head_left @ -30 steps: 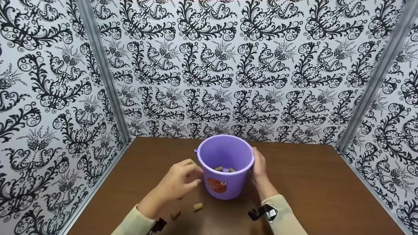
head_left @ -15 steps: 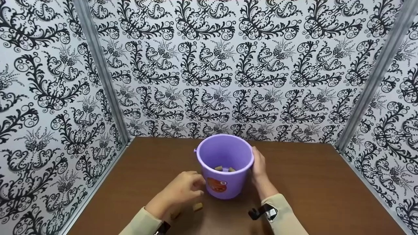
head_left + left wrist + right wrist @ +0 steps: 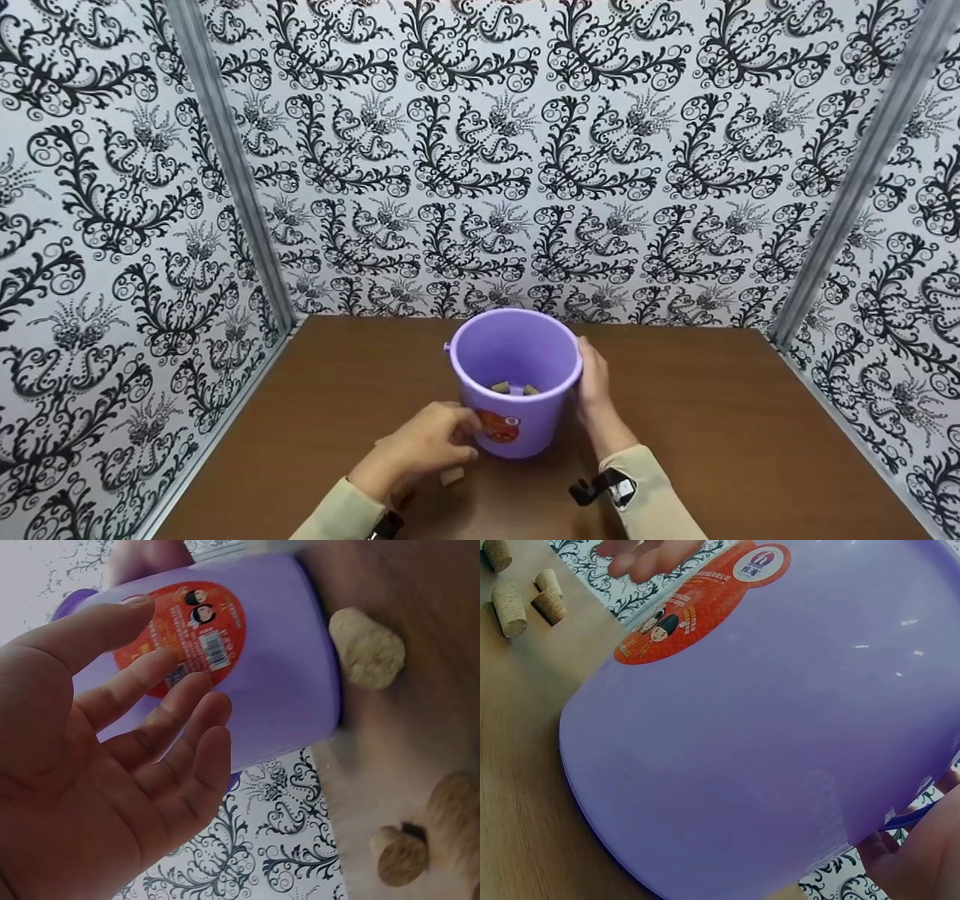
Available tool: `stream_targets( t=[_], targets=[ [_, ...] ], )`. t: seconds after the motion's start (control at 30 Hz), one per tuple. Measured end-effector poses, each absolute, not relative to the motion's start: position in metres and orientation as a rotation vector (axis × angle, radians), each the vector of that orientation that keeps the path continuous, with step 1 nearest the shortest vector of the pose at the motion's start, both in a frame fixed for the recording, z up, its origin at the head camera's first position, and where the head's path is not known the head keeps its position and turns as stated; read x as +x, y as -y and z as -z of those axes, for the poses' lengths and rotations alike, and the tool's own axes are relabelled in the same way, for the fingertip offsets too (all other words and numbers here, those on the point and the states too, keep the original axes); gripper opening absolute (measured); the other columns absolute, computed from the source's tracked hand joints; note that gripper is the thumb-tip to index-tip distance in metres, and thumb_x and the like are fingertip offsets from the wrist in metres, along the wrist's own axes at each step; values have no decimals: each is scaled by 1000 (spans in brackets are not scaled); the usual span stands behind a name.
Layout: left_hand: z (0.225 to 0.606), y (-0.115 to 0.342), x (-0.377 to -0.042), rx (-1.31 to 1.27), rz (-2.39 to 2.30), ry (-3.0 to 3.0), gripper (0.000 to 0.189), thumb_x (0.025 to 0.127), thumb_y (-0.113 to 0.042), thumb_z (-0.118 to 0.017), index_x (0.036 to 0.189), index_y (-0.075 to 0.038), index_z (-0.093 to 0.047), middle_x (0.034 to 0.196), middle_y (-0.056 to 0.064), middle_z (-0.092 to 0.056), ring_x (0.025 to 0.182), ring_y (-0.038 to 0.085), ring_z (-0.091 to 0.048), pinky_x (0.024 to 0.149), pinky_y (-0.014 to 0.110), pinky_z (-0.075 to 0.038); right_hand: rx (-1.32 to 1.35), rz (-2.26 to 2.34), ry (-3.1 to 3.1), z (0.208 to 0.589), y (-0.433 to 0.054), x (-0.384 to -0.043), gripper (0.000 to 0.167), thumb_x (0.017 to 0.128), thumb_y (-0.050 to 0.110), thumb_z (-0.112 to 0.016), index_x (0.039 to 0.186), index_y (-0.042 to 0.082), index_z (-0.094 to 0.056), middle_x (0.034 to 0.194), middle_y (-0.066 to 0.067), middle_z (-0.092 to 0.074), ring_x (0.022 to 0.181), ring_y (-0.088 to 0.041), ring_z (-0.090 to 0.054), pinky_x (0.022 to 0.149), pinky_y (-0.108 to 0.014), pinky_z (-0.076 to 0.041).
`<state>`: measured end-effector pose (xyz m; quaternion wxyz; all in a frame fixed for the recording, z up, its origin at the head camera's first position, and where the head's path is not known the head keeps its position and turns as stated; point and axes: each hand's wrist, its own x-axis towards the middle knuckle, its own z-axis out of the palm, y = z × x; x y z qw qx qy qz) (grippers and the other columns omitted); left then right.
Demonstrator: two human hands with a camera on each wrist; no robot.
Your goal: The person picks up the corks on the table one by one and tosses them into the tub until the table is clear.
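Note:
A purple bucket [image 3: 529, 424] with a red sticker stands upright on the table, and two corks [image 3: 500, 388] show at its bottom. My right hand [image 3: 594, 382] holds the bucket's right side near the rim. In the left wrist view my left hand [image 3: 127, 757] has its palm turned up and fingers loosely bent, with nothing in it. It hovers in front of the sticker, low beside the bucket's left side. Beneath that hand, a pale cork [image 3: 452, 476] lies on the table close to the bucket. More loose corks [image 3: 508, 609] appear in the right wrist view.
The brown table [image 3: 720, 435] runs back to patterned black-and-white wall panels [image 3: 487, 150]. Grey metal posts [image 3: 232, 157] join the panels at the corners. Dark straps with wrist cameras [image 3: 604, 487] sit on both sleeves.
My left hand has lowered from beside the bucket's rim toward the loose corks, shifting slightly right. The right hand and bucket stay nearly still.

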<state>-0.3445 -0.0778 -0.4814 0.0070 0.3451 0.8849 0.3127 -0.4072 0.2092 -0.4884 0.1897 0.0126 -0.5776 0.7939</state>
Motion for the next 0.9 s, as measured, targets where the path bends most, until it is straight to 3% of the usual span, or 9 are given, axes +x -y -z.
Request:
stream_targets(
  t=[0.2,0.57,0.9],
  targets=[
    [490,76,-344,1131,-935,-2784,30,82,-15,-84,110,-7,-78,103,11,-76,91,17,-71,82,25,-57,39,-2216,1635,488,-209,-406,49,114,28,-41,131,-10,-66,111,-14,-76,100,-22,-69,94,-36,-55],
    [503,81,-345,1142,-902,-2788,32,80,-16,-87,110,-7,-77,101,9,-77,91,19,-71,81,24,-56,35,-2209,1646,488,-211,-406,49,114,27,-40,133,-11,-65,113,-12,-77,99,-17,-69,93,-32,-55],
    [513,83,-347,1185,-850,-2787,34,79,-17,-85,110,-7,-77,102,6,-76,86,3,-62,79,23,-55,48,-2204,1660,488,-213,-407,50,114,27,-39,130,-13,-65,111,-16,-75,101,-28,-69,95,-41,-55]
  ],
)
